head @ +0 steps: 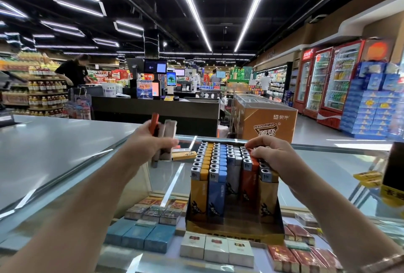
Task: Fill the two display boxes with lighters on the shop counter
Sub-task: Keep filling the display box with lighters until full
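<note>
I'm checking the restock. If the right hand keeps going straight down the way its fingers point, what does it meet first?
Probably the red lighter row in the display box: the right hand curls over those tops, fingertips seemingly touching already.

The display box point(235, 226) stands on the glass surface point(328, 163), directly beneath the right grip point(273, 156), which rests on the lighters point(216, 163) standing in rows inside it. The left grip point(153, 139) hangs to the left of the box, above the surface, holding several loose lighters point(166, 132). Cigarette packs point(216, 248) lie under the glass, below and nearer than both grips.
</note>
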`<state>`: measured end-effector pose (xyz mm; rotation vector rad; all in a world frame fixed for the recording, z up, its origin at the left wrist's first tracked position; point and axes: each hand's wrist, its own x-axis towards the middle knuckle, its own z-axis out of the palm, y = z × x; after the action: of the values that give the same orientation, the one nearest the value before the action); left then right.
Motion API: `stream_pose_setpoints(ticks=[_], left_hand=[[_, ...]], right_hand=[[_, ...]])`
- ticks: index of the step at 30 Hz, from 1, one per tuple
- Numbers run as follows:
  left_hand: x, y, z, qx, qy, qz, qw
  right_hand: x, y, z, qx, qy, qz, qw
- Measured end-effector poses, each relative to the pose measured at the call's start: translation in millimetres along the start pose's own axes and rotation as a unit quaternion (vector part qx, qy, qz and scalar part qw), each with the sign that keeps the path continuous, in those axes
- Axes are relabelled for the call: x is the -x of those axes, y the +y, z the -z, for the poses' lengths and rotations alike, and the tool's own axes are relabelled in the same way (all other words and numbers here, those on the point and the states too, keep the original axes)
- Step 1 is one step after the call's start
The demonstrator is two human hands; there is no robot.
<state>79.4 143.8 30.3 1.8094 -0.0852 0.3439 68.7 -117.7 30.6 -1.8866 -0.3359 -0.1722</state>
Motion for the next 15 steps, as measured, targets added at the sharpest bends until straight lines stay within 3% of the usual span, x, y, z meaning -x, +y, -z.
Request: stream_pose_setpoints(ticks=[4, 9, 13, 15], left_hand=[[14, 24, -20, 0.184, -0.023, -0.106, 0.977], [17, 49, -51, 0.262, -0.025, -0.112, 0.958], [18, 61, -74, 0.278, -0.028, -0.122, 0.952], [21, 61, -79, 0.264, -0.038, -0.135, 0.954]], right_hand=[[-1, -1, 1, 0.012, -0.009, -0.007, 1.000], [2, -2, 1, 0.013, -0.011, -0.002, 1.000], [6, -8, 6, 0.030, 0.080, 0.127, 0.988], [10, -15, 5, 0.005, 0.076, 0.192, 0.978]])
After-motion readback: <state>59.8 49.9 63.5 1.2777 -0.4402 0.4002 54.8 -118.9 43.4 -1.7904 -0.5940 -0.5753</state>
